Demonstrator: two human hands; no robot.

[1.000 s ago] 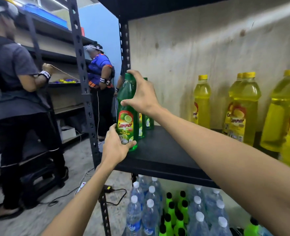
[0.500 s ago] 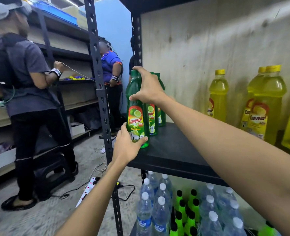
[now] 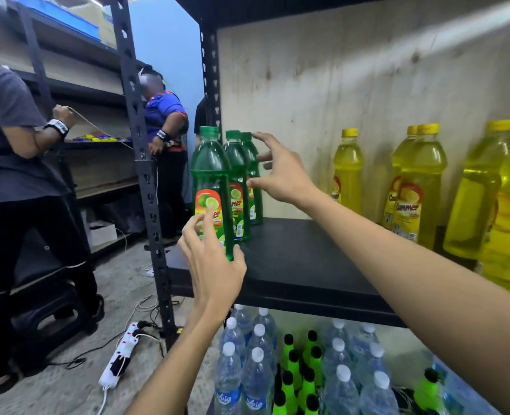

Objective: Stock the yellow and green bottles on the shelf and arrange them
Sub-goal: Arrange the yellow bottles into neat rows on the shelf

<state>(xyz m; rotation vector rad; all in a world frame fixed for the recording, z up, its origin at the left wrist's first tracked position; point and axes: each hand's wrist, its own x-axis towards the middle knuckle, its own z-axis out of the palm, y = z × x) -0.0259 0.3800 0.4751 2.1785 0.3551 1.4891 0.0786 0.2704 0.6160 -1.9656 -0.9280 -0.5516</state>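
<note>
The front green bottle point(image 3: 210, 187) stands upright near the left front corner of the shelf point(image 3: 301, 259), with two more green bottles point(image 3: 239, 175) lined up behind it. Both hands hold nothing. The left hand point(image 3: 214, 265) is spread before its base and the right hand point(image 3: 280, 172) is spread beside the row. Placing seems finished, and fetching another probably follows. Bare board lies open toward the yellow bottles point(image 3: 418, 190).

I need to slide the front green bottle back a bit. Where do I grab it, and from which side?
Grip the front green bottle round its straight labelled body, coming from the front and right. It stands upright at the left front corner of the shelf. The post stands to its left, and the second green bottle is close behind.
</note>
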